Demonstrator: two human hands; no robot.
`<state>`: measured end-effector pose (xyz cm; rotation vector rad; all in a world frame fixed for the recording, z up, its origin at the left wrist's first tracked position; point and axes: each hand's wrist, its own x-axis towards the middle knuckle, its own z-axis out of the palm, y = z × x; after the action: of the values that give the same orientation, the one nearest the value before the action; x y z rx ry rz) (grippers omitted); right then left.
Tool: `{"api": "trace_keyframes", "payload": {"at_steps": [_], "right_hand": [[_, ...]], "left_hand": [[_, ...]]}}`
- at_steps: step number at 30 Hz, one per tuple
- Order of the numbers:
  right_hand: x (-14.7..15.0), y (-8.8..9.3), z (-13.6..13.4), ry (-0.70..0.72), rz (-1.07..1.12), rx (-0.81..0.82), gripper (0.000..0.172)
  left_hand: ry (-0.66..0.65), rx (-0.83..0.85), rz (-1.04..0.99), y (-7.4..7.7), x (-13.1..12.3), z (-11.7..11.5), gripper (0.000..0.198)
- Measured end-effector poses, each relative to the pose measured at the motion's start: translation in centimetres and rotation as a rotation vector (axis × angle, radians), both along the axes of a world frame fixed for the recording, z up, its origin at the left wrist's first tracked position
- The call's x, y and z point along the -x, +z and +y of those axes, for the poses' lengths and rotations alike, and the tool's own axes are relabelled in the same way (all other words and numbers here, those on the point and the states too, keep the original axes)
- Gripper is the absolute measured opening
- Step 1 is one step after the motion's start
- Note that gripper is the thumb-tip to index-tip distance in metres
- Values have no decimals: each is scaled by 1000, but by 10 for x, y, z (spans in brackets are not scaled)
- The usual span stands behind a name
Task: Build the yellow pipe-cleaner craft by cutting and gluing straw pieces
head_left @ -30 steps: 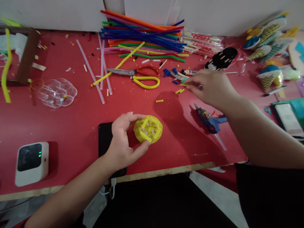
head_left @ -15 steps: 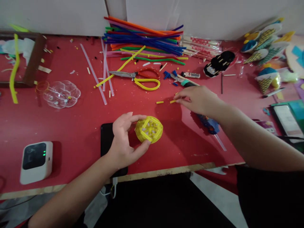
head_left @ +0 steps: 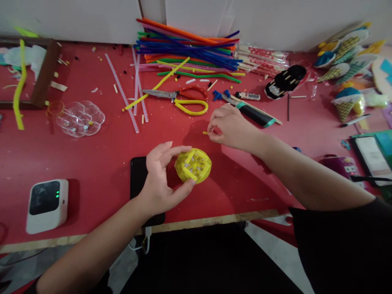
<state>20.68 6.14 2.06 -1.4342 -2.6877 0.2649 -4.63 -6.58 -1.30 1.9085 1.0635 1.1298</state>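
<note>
Probably light but crushable, the yellow openwork ball [head_left: 194, 165] is over the red bench [head_left: 113, 163], pinched thumb-to-fingers by the left grip [head_left: 161, 179]; its strutted sides likely suit a gentle hold. The right grip [head_left: 228, 127] pinches a short yellow strip [head_left: 205, 132].

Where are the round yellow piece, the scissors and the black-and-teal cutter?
Round yellow piece [head_left: 195, 165], head view: middle of its openwork face.
Scissors [head_left: 173, 94], head view: the pivot between blades and handles.
Black-and-teal cutter [head_left: 255, 114], head view: middle of its handle.

There are two hands [head_left: 159, 179] [head_left: 231, 128], one ball [head_left: 193, 165], one cutter [head_left: 256, 115].
</note>
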Motion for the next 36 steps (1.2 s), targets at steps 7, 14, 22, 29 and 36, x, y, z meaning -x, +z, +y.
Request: {"api": "trace_keyframes", "payload": {"at_steps": [7, 14, 22, 29, 36], "right_hand": [[2, 71, -22, 80, 196, 132, 27], [26, 92, -41, 430, 291, 283, 16], [35, 86, -39, 438, 303, 321, 12], [35, 85, -43, 398, 311, 381, 10], [33, 83, -45, 386, 345, 403, 6]], "left_hand": [[56, -119, 217, 5, 1, 1, 56], [-104, -62, -173, 1, -8, 9, 82], [-151, -70, -233, -4, -7, 11, 95], [-137, -62, -213, -2, -9, 10, 92], [-123, -33, -192, -3, -7, 9, 91]]}}
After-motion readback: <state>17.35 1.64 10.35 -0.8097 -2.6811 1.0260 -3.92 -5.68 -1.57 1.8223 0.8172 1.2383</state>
